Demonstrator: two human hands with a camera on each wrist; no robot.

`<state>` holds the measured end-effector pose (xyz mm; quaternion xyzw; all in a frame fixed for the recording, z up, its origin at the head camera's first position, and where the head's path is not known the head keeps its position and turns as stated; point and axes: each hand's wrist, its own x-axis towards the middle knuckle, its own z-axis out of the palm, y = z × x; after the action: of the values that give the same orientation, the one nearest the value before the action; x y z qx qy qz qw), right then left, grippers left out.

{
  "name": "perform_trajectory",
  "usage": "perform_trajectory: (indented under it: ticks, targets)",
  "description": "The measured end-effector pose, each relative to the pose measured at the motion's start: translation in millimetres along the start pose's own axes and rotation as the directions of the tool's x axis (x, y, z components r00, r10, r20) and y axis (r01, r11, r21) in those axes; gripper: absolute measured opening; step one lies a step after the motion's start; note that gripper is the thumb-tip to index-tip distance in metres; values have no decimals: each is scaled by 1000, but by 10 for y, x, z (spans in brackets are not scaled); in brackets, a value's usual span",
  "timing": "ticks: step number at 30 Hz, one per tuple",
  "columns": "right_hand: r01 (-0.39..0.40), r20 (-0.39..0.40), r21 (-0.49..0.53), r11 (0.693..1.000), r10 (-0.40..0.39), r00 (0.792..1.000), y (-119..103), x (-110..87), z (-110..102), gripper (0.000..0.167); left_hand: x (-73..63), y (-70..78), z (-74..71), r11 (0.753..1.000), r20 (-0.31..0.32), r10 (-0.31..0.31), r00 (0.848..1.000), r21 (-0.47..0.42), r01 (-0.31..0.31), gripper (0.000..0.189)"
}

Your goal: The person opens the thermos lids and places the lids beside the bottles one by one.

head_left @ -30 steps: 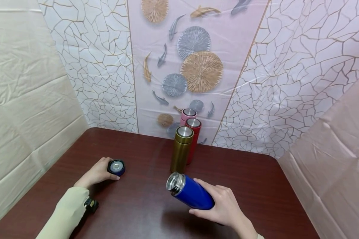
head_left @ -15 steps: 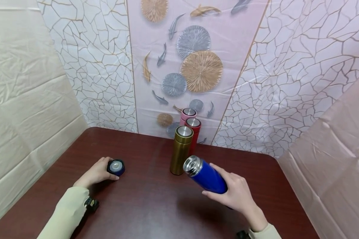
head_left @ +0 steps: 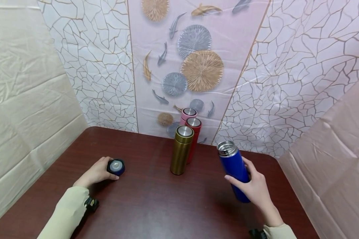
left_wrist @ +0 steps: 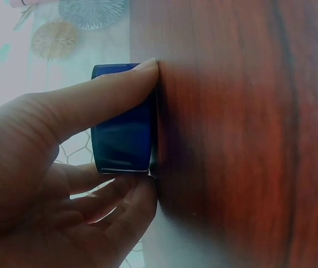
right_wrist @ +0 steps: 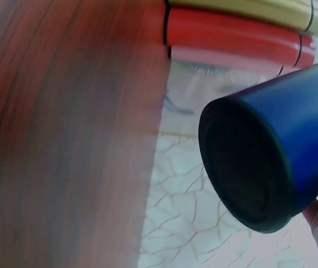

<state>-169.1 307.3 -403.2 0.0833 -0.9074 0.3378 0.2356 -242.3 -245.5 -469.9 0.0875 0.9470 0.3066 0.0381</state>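
Note:
My right hand point(head_left: 254, 186) grips a blue thermos bottle point(head_left: 234, 171) at the right, its lid off and its steel mouth showing. The bottle leans slightly left, and in the right wrist view its black base point(right_wrist: 242, 167) is raised off the table. On the left, my left hand point(head_left: 97, 172) pinches the blue bottle's lid point(head_left: 116, 167) between thumb and fingers. That lid lies inside up on the table; the left wrist view shows its blue side wall point(left_wrist: 123, 137) right at the tabletop.
A gold thermos point(head_left: 181, 152) stands at the table's middle, with a red thermos point(head_left: 194, 136) and a pink thermos point(head_left: 187, 114) close behind it. The dark brown table point(head_left: 143, 199) ends at a patterned cloth backdrop point(head_left: 107, 66).
My right hand has carried the blue thermos to the right, past the gold one, and turned it from strongly tilted to nearly upright. The left hand and the lid have stayed put.

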Motion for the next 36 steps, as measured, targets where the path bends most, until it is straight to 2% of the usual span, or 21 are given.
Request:
perform_trajectory:
  ticks: [3, 6, 10, 13, 19, 23, 28, 36]
  targets:
    - [-94, -3, 14, 995, 94, 996, 102, 21, -28, 81, 0, -17, 0, 1000, -2, -2, 1000, -1, 2, 85]
    - [-197, -10, 17, 980, 197, 980, 217, 30, -51, 83, 3, -32, 1, 1000, -4, 4, 1000, -3, -4, 85]
    - [-336, -13, 44, 941, 337, 941, 350, 28, -84, 89, 5, -37, 7, 1000, -4, 1, 1000, -9, -1, 84]
    - [-407, -29, 59, 912, 409, 912, 426, 35, -98, 94, 1, -32, 2, 1000, -6, -3, 1000, -16, 3, 83]
    - [-467, -109, 67, 882, 472, 875, 544, 39, -106, 96, -6, -27, -1, 1000, -19, 15, 1000, -19, -15, 82]
    - [-497, -125, 72, 865, 503, 855, 607, 12, -111, 97, -15, -31, -1, 1000, -26, 20, 999, -13, -20, 80]
    - [-507, -125, 75, 859, 512, 850, 673, -11, -106, 98, -23, -32, -18, 1000, -28, 27, 999, -8, -27, 78]
    - [-513, -104, 133, 848, 527, 844, 757, 6, -97, 96, -16, -27, -6, 1000, -19, 19, 1000, -17, -19, 82]
